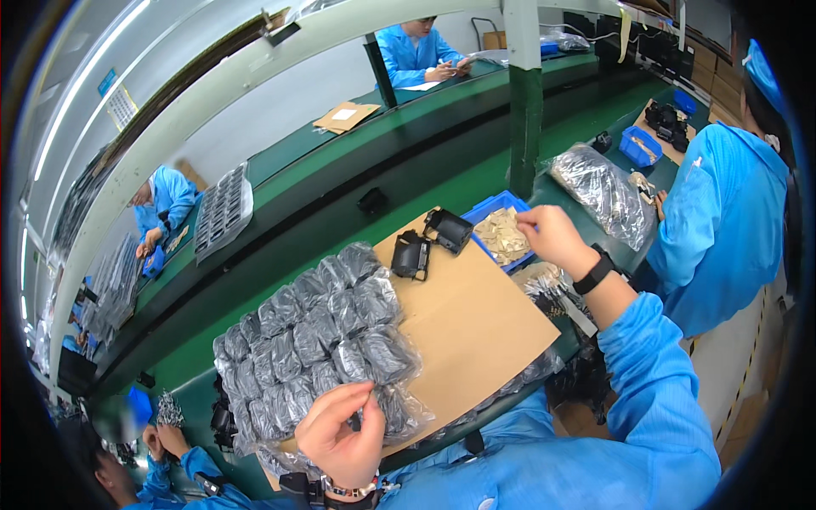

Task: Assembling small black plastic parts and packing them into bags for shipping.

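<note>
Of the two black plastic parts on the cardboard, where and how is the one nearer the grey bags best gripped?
Probably by the outer side walls of that black part, coming from above and the person's near side. Its boxy body rises from bare cardboard there; grey bags lie to its left, the other black part upper right.

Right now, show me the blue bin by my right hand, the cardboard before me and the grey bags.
Blue bin [490, 206]: head view, back wall.
Cardboard [478, 316]: head view, bare middle.
Grey bags [314, 338]: head view, pile's middle.
</note>
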`<state>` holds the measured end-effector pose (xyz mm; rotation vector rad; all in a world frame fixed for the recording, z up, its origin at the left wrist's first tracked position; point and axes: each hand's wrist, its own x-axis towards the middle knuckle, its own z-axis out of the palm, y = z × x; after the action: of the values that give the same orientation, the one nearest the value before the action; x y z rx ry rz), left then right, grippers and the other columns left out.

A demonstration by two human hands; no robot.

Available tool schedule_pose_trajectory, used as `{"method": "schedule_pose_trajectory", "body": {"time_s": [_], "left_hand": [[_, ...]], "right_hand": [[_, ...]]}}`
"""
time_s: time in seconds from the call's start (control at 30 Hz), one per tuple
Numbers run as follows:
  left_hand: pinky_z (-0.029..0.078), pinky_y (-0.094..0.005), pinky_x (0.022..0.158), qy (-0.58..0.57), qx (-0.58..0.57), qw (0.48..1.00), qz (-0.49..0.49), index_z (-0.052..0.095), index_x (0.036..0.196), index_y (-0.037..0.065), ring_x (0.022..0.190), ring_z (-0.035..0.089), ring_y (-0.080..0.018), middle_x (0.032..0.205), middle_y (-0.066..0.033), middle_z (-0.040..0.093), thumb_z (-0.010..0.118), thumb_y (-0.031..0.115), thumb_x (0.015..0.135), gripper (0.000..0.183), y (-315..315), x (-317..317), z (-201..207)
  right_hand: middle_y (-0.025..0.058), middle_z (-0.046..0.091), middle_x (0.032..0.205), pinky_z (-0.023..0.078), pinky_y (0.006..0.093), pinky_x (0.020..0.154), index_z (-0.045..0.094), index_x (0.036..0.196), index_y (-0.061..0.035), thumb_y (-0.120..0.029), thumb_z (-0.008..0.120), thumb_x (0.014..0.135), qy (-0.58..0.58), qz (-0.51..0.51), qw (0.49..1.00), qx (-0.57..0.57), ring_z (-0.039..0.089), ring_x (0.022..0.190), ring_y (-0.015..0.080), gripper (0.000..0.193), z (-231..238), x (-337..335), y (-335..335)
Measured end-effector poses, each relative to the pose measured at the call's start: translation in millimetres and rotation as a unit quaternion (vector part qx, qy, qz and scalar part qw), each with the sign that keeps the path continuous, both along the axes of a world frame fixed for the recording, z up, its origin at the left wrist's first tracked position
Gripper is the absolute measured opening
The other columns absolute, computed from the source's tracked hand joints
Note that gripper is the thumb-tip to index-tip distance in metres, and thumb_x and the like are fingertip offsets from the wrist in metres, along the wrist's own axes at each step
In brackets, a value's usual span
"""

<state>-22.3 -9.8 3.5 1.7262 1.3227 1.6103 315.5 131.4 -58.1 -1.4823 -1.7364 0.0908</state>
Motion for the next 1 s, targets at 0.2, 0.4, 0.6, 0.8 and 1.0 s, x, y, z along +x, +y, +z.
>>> {"method": "schedule_pose_trajectory", "body": {"time_s": [0.2, 0.4, 0.6, 0.8, 1.0], "left_hand": [[0.050, -0.0331, 0.065, 0.338, 0.219, 0.909, -0.107, 0.062, 0.078, -0.003, 0.075, 0.064, -0.0254, 0.083, -0.0132, 0.065, 0.068, -0.007, 0.058, 0.022, 18, 4, 27], [0.046, -0.0319, 0.055, 0.473, 0.326, 0.798, -0.182, 0.063, 0.080, 0.000, 0.074, 0.063, -0.0245, 0.086, -0.0107, 0.063, 0.068, 0.003, 0.054, 0.027, 44, 34, 62], [0.045, -0.0297, 0.054, 0.486, 0.403, 0.750, -0.196, 0.064, 0.081, -0.002, 0.078, 0.062, -0.0233, 0.085, -0.0111, 0.063, 0.061, 0.009, 0.051, 0.032, 64, 55, 42], [0.048, -0.0343, 0.059, 0.462, 0.376, 0.769, -0.233, 0.062, 0.084, -0.001, 0.083, 0.062, -0.0285, 0.092, -0.0139, 0.062, 0.066, 0.003, 0.058, 0.026, 84, 62, 38], [0.048, -0.0400, 0.078, 0.532, 0.093, 0.822, -0.182, 0.057, 0.102, 0.003, 0.087, 0.060, -0.0329, 0.097, -0.0175, 0.060, 0.065, 0.005, 0.071, 0.032, 142, 58, -4]], "right_hand": [[0.0126, 0.065, 0.074, 0.047, 0.0292, 0.060, 0.067, 0.090, -0.0016, -0.006, 0.061, 0.078, 0.182, 0.120, 0.975, -0.039, 0.062, 0.065, 0.0172, 0.015, 45, -53, -55], [0.0051, 0.066, 0.087, 0.047, 0.0209, 0.070, 0.065, 0.095, 0.0029, -0.008, 0.064, 0.085, 0.592, 0.316, 0.707, -0.220, 0.060, 0.078, 0.0080, 0.014, 47, -124, -121], [0.0070, 0.066, 0.086, 0.048, 0.0227, 0.073, 0.065, 0.093, 0.0043, -0.008, 0.061, 0.088, 0.643, 0.280, 0.689, -0.182, 0.060, 0.080, 0.0098, 0.014, 34, -124, -113], [0.0032, 0.062, 0.080, 0.045, 0.0207, 0.070, 0.061, 0.088, 0.0016, -0.005, 0.058, 0.088, 0.652, 0.239, 0.704, -0.146, 0.057, 0.075, 0.0077, 0.007, 21, -112, -111], [-0.0012, 0.053, 0.072, 0.036, 0.0215, 0.065, 0.054, 0.080, -0.0039, -0.009, 0.053, 0.090, 0.711, 0.156, 0.684, -0.050, 0.044, 0.068, 0.0061, 0.011, 16, -98, -103]]}}
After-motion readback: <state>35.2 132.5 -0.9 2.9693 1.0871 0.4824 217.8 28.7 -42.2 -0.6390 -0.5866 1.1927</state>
